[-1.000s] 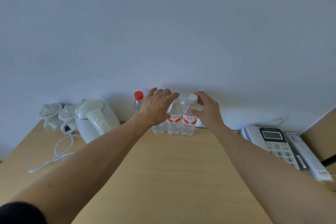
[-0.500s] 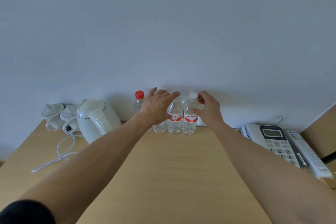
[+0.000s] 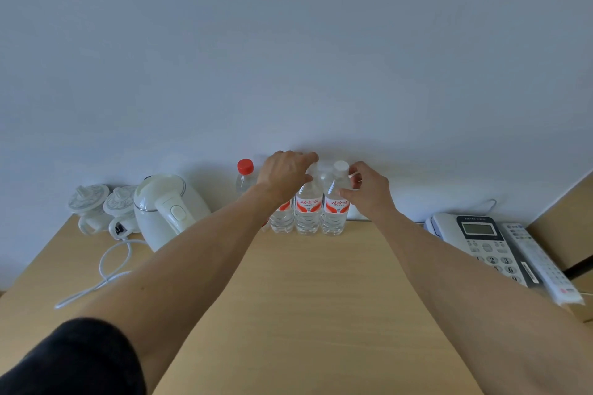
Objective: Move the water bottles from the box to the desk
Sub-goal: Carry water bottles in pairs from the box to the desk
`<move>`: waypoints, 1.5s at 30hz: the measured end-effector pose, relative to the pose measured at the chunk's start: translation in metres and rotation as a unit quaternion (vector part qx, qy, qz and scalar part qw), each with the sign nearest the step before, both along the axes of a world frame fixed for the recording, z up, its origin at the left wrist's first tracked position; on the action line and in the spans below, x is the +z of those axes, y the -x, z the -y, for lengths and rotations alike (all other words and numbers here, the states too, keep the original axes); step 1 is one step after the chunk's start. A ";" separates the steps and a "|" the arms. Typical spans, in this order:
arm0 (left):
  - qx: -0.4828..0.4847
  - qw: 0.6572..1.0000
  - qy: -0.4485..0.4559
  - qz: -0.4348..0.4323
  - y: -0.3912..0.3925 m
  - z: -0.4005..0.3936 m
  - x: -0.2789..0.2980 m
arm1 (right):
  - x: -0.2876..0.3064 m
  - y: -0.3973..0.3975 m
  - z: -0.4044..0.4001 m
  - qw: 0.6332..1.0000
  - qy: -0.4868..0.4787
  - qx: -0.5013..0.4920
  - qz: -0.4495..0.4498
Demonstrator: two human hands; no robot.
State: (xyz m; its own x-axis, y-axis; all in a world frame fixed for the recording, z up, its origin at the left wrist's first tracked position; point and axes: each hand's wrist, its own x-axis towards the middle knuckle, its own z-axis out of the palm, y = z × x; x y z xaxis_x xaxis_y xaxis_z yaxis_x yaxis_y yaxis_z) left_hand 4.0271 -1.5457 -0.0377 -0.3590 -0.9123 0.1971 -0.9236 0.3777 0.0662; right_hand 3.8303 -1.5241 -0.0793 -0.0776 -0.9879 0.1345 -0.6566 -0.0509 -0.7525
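1. Pale wall [image 3: 288, 58] stands behind the wooden desk [image 3: 305, 298], which carries a white kettle [image 3: 167, 205] and a telephone [image 3: 481, 240].
2. Three water bottles [image 3: 308, 212] stand upright in a row at the wall, touching each other; no box is visible.
3. Right hand [image 3: 369, 192] pinches the right bottle [image 3: 335, 208] near its neck; the left hand [image 3: 285, 176] curls over the tops of the other two.
4. Red labels carry writing too small for me to read.

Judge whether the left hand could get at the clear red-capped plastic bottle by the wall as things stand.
Probably yes. The clear red-capped plastic bottle stands just left of the left hand, with open space around its cap; the white electric kettle sits further left, apart from it.
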 end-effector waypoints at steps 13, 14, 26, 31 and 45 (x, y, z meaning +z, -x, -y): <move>0.018 0.997 -0.042 -0.060 0.000 0.000 0.004 | 0.001 -0.004 0.000 1.000 -0.006 -0.012 -0.001; 0.019 0.997 -0.041 -0.058 0.000 0.000 0.004 | 0.001 -0.005 0.000 1.000 -0.006 -0.013 0.001; -0.034 0.998 0.052 -0.024 -0.012 -0.007 0.003 | 0.007 0.001 -0.006 0.998 0.000 0.009 -0.059; -0.022 0.997 0.075 0.006 -0.024 -0.012 0.011 | 0.017 0.002 -0.012 0.995 0.000 0.021 -0.097; 0.048 0.997 0.039 0.042 -0.032 -0.023 0.036 | 0.043 0.003 -0.034 0.964 -0.054 -0.007 -0.261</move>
State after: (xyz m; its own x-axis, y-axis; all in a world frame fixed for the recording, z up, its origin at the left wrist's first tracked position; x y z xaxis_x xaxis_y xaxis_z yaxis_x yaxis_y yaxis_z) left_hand 4.0593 -1.5225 -0.0020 -0.2884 -0.9262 0.2428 -0.9569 0.2878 -0.0387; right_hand 3.8269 -1.4904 -0.0366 -0.0415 -0.9976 0.0560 -0.9470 0.0214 -0.3204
